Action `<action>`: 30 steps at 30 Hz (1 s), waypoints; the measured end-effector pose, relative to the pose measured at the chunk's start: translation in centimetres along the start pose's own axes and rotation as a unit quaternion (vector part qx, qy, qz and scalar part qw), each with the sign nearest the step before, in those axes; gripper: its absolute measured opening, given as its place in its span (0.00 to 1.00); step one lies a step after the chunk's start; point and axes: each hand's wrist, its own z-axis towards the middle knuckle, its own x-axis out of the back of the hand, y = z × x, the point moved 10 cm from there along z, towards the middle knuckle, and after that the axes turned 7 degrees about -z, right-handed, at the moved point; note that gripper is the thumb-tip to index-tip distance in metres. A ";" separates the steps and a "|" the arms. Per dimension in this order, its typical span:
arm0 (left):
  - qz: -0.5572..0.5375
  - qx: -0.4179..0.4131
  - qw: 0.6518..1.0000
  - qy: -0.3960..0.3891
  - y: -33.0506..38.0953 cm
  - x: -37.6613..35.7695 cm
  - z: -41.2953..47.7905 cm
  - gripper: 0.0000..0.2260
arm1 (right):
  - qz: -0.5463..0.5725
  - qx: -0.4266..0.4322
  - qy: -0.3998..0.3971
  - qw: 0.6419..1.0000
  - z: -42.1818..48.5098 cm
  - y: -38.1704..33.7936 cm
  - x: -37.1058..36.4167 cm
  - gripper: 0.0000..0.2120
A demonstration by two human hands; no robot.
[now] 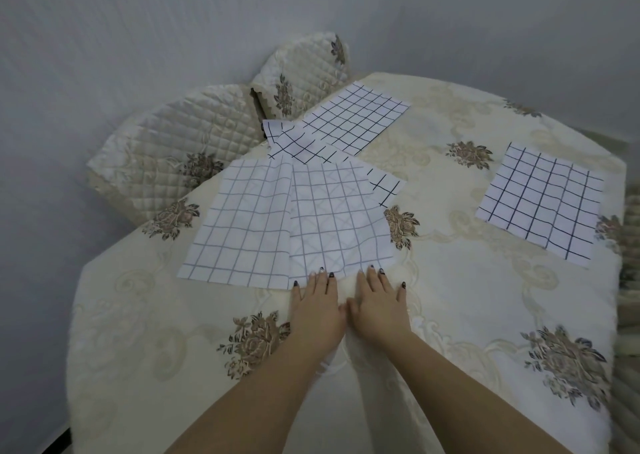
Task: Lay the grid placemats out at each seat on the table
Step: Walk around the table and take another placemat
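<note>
Desk (104,332) under a cream flowered cloth (467,297), filling most of the view. Beyond the far left corner, two quilted chairs (180,142), drawn in close.

Already laid out singly and flat: right-edge placemat (540,204), dark-lined, close against the right edge; far-edge placemat (353,117), dark-lined, at the far edge just beside the further chair. Not yet dealt out: a fanned heap left of the desk's middle. In it, left pale placemat (239,225), overlapped along one side by top pale placemat (339,218); beneath both, poking out toward the far edge, buried dark placemat (311,145). Cannot tell whether more lie under these.

Left hand (318,301) and right hand (377,301) just beside each other, palms down on the cloth near the desk's middle. Fingers (372,277) straight and slightly apart, clamped on nothing, tips resting on the near edge of the top pale placemat.

Seemingly partway through: two seats served, the heap yet to be shared out. Step in hand looks like freeing the top sheet. Next calls for pressing or pinching that near edge, drawing this one sheet clear without dragging its neighbours, then carrying it to an unserved seat, likely along the near or left edge, and squaring it there.
</note>
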 end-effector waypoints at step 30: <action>0.012 -0.107 0.994 -0.016 1.1 -6.0 -16.8 0.26 | 0.531 -0.288 0.129 0.786 -16.7 7.8 -3.3 0.19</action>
